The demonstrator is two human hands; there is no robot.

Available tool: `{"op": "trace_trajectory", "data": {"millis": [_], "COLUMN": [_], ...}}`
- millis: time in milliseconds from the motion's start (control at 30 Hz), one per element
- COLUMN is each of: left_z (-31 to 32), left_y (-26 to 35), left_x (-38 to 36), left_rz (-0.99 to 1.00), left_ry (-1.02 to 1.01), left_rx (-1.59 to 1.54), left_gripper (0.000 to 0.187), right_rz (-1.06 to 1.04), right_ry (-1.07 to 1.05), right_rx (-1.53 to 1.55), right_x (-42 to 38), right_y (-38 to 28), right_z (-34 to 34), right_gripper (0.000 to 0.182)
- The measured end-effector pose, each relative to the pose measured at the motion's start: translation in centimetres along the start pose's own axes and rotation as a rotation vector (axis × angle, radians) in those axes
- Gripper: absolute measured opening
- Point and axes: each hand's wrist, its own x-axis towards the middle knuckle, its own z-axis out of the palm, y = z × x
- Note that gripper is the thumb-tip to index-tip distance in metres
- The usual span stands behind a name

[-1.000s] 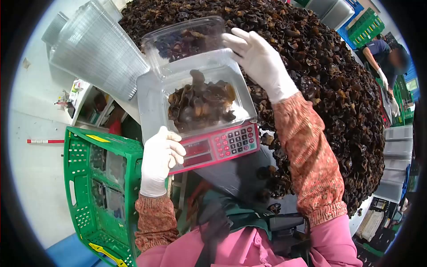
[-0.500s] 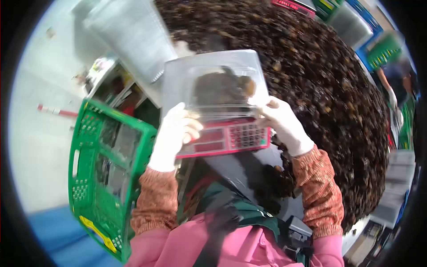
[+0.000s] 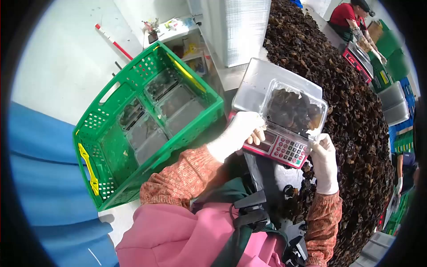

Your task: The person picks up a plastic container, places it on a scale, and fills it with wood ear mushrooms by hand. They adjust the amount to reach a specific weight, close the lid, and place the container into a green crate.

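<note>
A clear plastic clamshell box [image 3: 295,109], its lid down over dark brown, leaf-like pieces, sits over the right part of a scale's metal pan [image 3: 254,84]. The scale's red keypad panel [image 3: 287,149] faces me. With curled fingers, my white-gloved left hand [image 3: 242,132] is closed at the box's near left corner, partly covering the display. At the near right corner, my right hand [image 3: 324,155], gloved too, pinches the rim between thumb and fingers.
On my left stands a green crate [image 3: 111,155] holding several clear boxes. A big heap of dark pieces [image 3: 360,147] spreads to the right. Stacked clear trays [image 3: 247,31] stand behind the scale. A co-worker in red [image 3: 344,18] reaches over another scale [image 3: 359,62]; another person's arm [image 3: 399,173] shows at right.
My view has swung left, bringing more of the crate into sight. The box has shifted right on the pan, baring its left part. Both hands stay at the box's near corners.
</note>
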Motion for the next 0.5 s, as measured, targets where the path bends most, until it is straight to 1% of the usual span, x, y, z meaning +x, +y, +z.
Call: {"op": "trace_trajectory", "data": {"millis": [33, 67, 100, 167, 200, 233, 300, 333, 367, 400, 433, 500], "left_z": [0.3, -0.2, -0.3, -0.6, -1.6, -2.5, -1.3, -1.7, -2.0, -2.2, -3.5, -9.1], "left_y": [0.5, 0.9, 2.4, 6.0, 6.7, 7.0, 7.5, 7.3, 7.7, 8.0, 8.5, 8.6], "left_x": [-1.1, -2.3, -4.0, -7.4, -8.3, -9.8, -12.1, -12.4, -13.1, -13.8, -15.1, -17.8], "left_rz": [0.038, 0.064, 0.077, 0.108, 0.083, 0.155, 0.390, 0.307, 0.290, 0.278, 0.302, 0.372], "left_ry": [0.036, 0.002, 0.018, 0.055, 0.028, -0.069, -0.061, -0.162, -0.037, 0.089, 0.174, 0.374], "left_rx": [0.054, 0.026, 0.041, 0.073, 0.062, -0.040, -0.262, -0.342, -0.400, -0.455, -0.479, -0.520], "left_gripper": [0.027, 0.025, 0.026, 0.030, 0.038, 0.048, 0.055, 0.058, 0.055, 0.053, 0.049, 0.041], "right_rz": [-0.029, -0.058, -0.088, -0.127, -0.151, -0.175, -0.233, -0.180, -0.168, -0.076, -0.026, -0.055], "right_ry": [-0.015, -0.007, 0.000, -0.064, -0.071, -0.081, -0.120, -0.217, -0.268, -0.348, -0.464, -0.528], "right_rx": [-0.038, -0.054, -0.070, -0.040, -0.041, -0.042, -0.073, 0.025, -0.010, 0.026, 0.105, 0.087], "right_x": [-0.3, -0.7, -1.1, -1.5, -1.7, -2.0, -2.3, -2.6, -2.5, -3.2, -3.6, -4.7], "right_y": [-0.4, -0.9, -1.6, -2.7, -3.1, -3.5, -3.6, -3.5, -2.1, -2.2, -1.8, -1.6], "right_z": [0.5, 1.2, 2.2, 3.9, 5.1, 6.8, 11.2, 13.6, 15.2, 17.3, 18.8, 19.5], "right_gripper": [0.010, 0.009, 0.009, 0.008, 0.009, 0.010, 0.013, 0.017, 0.019, 0.021, 0.033, 0.049]}}
